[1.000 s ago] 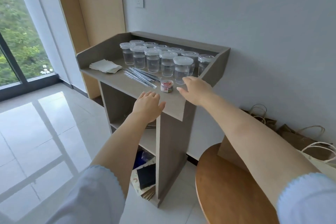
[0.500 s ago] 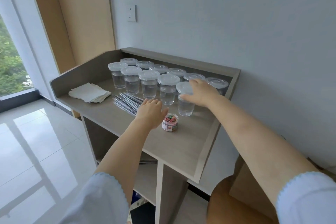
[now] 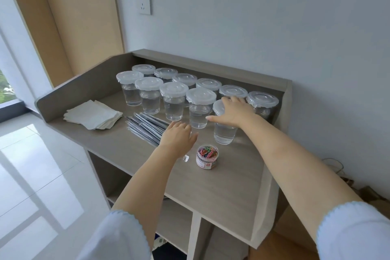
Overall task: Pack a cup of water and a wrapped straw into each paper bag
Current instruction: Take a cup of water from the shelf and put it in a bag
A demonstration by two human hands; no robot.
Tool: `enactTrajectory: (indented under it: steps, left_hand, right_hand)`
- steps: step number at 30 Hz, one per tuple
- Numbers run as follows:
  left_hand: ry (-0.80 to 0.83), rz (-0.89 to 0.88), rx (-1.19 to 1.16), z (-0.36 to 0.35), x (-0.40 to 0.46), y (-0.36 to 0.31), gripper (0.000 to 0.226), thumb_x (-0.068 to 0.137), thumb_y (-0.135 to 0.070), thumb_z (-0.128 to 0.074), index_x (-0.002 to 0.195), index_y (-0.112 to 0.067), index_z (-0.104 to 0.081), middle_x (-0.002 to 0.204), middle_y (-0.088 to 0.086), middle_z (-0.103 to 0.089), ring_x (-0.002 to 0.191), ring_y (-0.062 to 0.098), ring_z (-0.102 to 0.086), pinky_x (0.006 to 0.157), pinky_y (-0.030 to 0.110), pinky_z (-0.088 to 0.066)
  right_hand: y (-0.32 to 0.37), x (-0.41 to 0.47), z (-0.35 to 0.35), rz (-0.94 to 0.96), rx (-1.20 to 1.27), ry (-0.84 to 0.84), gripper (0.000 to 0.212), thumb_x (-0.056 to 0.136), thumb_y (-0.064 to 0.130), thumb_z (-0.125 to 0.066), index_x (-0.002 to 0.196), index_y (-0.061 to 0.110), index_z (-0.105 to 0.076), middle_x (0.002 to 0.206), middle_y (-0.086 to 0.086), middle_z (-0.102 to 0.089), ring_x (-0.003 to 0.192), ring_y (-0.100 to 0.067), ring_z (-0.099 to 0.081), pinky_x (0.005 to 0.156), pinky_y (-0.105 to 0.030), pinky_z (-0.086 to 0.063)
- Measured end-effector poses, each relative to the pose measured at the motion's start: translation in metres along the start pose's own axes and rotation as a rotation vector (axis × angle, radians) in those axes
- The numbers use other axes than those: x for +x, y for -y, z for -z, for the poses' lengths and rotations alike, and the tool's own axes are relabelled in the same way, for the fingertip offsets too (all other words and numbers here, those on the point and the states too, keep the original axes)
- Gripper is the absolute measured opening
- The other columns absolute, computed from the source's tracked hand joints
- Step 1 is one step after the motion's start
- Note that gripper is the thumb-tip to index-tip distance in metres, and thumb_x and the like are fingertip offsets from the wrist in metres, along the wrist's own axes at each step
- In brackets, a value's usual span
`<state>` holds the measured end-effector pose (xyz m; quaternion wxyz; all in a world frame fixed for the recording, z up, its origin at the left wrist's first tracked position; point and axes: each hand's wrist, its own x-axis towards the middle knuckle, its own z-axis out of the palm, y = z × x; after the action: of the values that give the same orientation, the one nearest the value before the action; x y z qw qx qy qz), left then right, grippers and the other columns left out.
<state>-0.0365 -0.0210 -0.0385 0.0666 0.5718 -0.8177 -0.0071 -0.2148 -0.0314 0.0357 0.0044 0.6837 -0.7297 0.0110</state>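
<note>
Since a second ago both hands have come in from the counter's front edge. Right hand (image 3: 233, 113) now lies over the lid of the nearest cup of water (image 3: 224, 133), fingers spread, not yet clasping. Left hand (image 3: 178, 137) covers the wrapped straws (image 3: 145, 125); grip hidden, cannot tell. Pick-up imminent; no bag visible.

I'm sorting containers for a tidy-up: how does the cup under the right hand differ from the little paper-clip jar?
The cup is taller and holds clear water; the paper-clip jar is short and full of coloured clips. The cup carries a whitish lid, the right hand resting on it; the jar stands untouched, with a white label on its side. The cup stands farther back, the jar nearer the shelf's front. Both are clear, round and upright on the shelf.
</note>
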Motion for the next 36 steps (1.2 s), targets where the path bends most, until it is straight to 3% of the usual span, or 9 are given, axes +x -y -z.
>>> enactTrajectory:
  steps: [6,11,20,29,36]
  left_hand:
    - [-0.012,-0.026,-0.008,-0.004,0.005,0.008,0.045,0.102,-0.041,-0.028,0.119,-0.009,-0.055,0.127,0.006,-0.057,0.128,0.022,-0.044,0.115,0.034,-0.019]
    - [-0.013,-0.034,-0.003,-0.001,0.001,0.012,0.045,0.102,-0.042,-0.028,0.116,-0.009,-0.055,0.125,0.006,-0.057,0.126,0.022,-0.045,0.114,0.033,-0.021]
    - [-0.076,-0.101,0.009,0.037,-0.008,-0.005,0.049,0.102,-0.042,-0.028,0.129,-0.007,-0.049,0.135,0.009,-0.052,0.132,0.023,-0.040,0.117,0.036,-0.016]
    - [-0.204,-0.336,-0.085,0.094,-0.022,-0.111,0.045,0.101,-0.038,-0.033,0.123,-0.004,-0.053,0.130,0.015,-0.054,0.125,0.033,-0.044,0.104,0.037,-0.029]
    - [-0.158,-0.533,-0.083,0.084,-0.047,-0.211,0.047,0.102,-0.038,-0.031,0.123,-0.002,-0.052,0.129,0.016,-0.053,0.127,0.031,-0.042,0.109,0.037,-0.024]
  right_hand:
    - [0.002,0.004,0.002,-0.087,0.061,0.045,0.087,0.082,0.068,-0.049,0.150,0.024,-0.018,0.154,-0.015,-0.018,0.138,-0.039,-0.025,0.106,-0.049,-0.031]
    - [0.008,0.000,-0.001,-0.149,0.083,-0.006,0.073,0.082,0.054,-0.052,0.144,0.024,-0.030,0.147,-0.017,-0.028,0.134,-0.041,-0.027,0.100,-0.045,-0.034]
    - [0.001,-0.035,0.042,-0.177,0.169,-0.178,0.072,0.081,0.056,-0.053,0.143,0.025,-0.035,0.141,-0.016,-0.036,0.128,-0.038,-0.036,0.099,-0.040,-0.037]
    - [-0.069,-0.126,0.114,-0.341,0.193,-0.434,0.056,0.082,0.049,-0.053,0.130,0.021,-0.047,0.131,-0.013,-0.040,0.125,-0.036,-0.036,0.095,-0.038,-0.036]
    - [-0.158,-0.200,0.084,-0.562,0.108,-0.366,0.060,0.080,0.047,-0.055,0.132,0.020,-0.044,0.131,-0.014,-0.039,0.123,-0.037,-0.035,0.093,-0.040,-0.037]
